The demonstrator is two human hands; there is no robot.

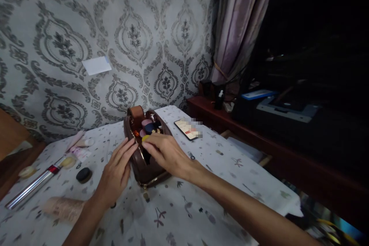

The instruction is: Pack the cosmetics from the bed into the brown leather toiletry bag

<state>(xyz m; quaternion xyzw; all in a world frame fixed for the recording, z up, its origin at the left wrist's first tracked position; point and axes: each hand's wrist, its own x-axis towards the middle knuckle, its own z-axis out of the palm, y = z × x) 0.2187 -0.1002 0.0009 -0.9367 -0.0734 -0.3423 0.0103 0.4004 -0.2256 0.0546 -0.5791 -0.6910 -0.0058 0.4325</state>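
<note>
A brown zippered cosmetics bag lies unzipped on the cloth, filled with small items, among them a dark blue round one and pinkish ones. My left hand rests on its left side, fingers stretched out along the zipper edge. Over the opening, my right hand pinches a small yellow round item; whether it is a lid or a whole jar I cannot tell. The right fingers partly hide the bag's contents.
Left of the bag lie a black round jar, a silver tube with a red band, pink tubes and a blurred beige bottle. A phone is to the right. A dark screen stands on a reddish desk.
</note>
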